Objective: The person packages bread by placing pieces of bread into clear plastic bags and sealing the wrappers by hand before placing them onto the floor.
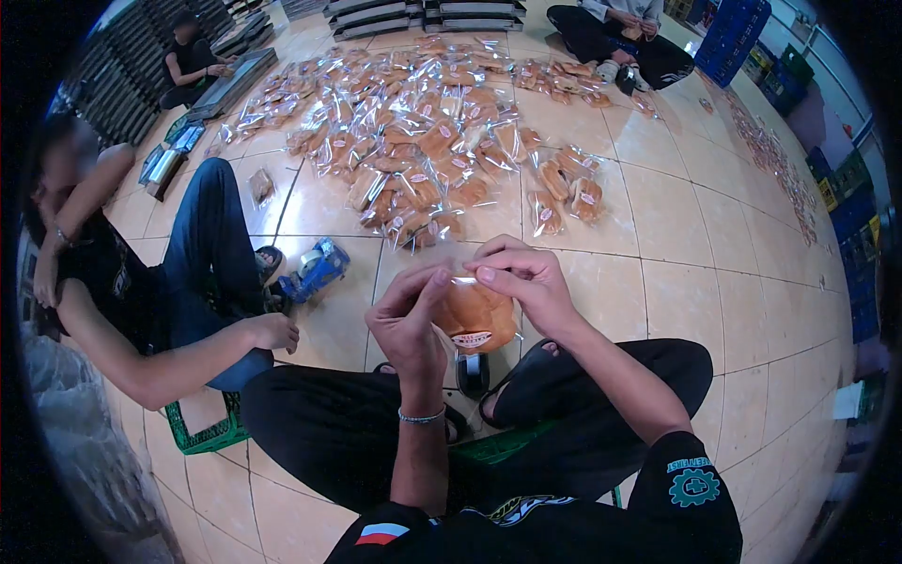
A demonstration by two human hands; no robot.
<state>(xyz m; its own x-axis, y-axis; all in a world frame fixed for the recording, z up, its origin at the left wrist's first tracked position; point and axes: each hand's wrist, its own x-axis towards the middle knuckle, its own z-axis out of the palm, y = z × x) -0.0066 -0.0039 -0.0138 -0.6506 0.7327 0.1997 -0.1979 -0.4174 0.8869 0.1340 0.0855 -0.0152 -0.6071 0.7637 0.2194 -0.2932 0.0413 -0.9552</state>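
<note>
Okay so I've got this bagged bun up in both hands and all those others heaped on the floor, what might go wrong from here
Your left hand and right hand seem to pinch the bagged bun only near its top, so it might slip and drop. The black object appears to be below it, so a fall could dent the bread. The heap lies loose on the floor, where a stray foot might crush packets.

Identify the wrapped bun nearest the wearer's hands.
The wrapped bun held by the left hand and right hand; the heaped ones lie on the floor beyond.
</note>
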